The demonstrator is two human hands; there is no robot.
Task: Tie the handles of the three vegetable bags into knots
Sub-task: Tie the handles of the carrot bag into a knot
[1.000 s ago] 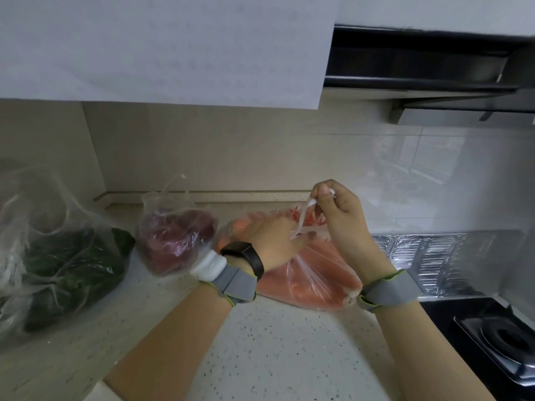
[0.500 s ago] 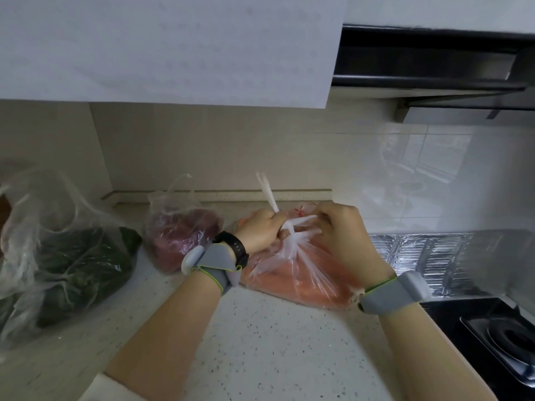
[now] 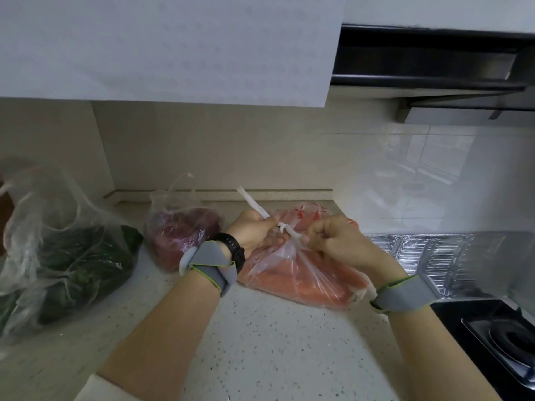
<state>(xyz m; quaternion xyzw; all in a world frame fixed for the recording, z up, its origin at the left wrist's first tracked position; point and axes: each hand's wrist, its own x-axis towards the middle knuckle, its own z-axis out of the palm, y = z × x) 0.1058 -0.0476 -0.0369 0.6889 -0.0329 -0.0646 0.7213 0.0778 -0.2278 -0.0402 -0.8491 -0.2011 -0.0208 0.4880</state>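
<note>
Three clear plastic bags lie on the speckled counter (image 3: pixel 260 342). The bag of orange carrots (image 3: pixel 304 280) is in the middle, under both hands. My left hand (image 3: pixel 254 231) is shut on one twisted white handle, whose end sticks up to the back left. My right hand (image 3: pixel 333 241) is shut on the other handle. A small crossing of the handles (image 3: pixel 285 227) shows between the two fists. The bag of red-purple vegetables (image 3: pixel 182 235) sits left of my left wrist, its handles loose. The bag of dark green vegetables (image 3: pixel 66 256) lies at the far left, open-topped.
A black stove top with a burner (image 3: pixel 503 340) fills the right front corner, with foil (image 3: pixel 428 261) lining the wall behind it. A white wall cupboard (image 3: pixel 168 47) and a range hood (image 3: pixel 434 70) hang overhead. The tiled wall stands close behind the bags.
My right hand has come down from its raised position to the carrot bag's top. The handles have been crossed between the hands, and the hands now pull apart sideways.
</note>
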